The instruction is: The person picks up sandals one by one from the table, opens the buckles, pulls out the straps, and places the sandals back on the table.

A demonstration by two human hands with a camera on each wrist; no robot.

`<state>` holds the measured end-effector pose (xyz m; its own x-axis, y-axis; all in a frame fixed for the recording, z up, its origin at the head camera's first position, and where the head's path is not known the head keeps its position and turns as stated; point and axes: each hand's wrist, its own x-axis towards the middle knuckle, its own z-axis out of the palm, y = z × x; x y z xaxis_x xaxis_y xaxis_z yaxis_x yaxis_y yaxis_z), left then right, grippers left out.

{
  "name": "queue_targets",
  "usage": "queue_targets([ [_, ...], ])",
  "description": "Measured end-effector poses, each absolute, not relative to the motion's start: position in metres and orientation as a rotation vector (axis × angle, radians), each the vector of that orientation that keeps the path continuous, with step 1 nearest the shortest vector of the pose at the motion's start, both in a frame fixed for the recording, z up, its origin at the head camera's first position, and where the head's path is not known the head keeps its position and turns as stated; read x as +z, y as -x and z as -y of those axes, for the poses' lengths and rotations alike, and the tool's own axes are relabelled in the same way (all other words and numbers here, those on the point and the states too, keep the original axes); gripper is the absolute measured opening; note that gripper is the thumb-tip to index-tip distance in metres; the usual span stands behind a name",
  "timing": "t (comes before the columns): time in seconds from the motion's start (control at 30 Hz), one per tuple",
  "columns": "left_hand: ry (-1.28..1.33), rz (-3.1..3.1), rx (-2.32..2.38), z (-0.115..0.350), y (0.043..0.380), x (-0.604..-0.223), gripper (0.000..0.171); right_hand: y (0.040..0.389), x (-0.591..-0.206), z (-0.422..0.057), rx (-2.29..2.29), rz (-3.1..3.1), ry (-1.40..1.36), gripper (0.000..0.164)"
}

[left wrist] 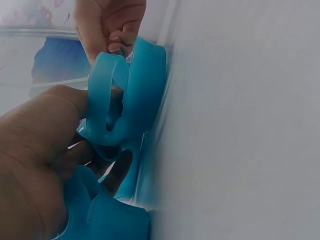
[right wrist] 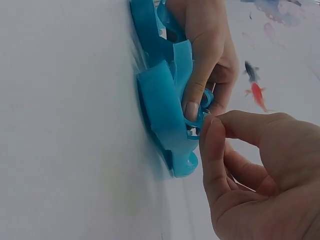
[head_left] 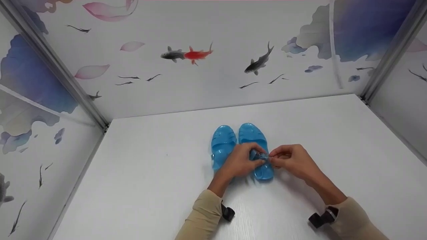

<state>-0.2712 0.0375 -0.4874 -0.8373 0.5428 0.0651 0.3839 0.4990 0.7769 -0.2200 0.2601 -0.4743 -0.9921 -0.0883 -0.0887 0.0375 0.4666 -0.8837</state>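
Two glossy blue jelly sandals lie side by side on the white table, toes pointing away: the left sandal (head_left: 224, 135) and the right sandal (head_left: 252, 132). Reaching across the left one, my left hand (head_left: 242, 160) grips the ankle strap (head_left: 261, 155) of the right sandal between thumb and fingers. From the other side my right hand (head_left: 293, 160) pinches the strap at its buckle, thumb against forefinger. The right wrist view shows a curled strap end (right wrist: 208, 97) beside the left thumb. Fingertips hide most of the buckle.
White panels printed with fish and petals enclose the table (head_left: 143, 173) at the back and both sides. Metal posts (head_left: 66, 63) stand at the corners. A black wrist camera (head_left: 228, 212) sits on the left cuff, and another camera (head_left: 322, 220) on the right.
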Motion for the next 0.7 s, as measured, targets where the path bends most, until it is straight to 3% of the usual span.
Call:
queue_targets([
  [0.33, -0.928, -2.439, 1.311, -0.0291, 0.2756, -0.4865, 0.028, 0.2192, -0.4761, -0.2556, -1.544, -2.625, 0.031, 0.022],
  [0.7, -0.886, -2.524, 1.266, -0.0329, 0.2751, -0.4879, 0.025, 0.219, -0.4809, -0.2521, -1.608, -2.659, 0.051, 0.02],
])
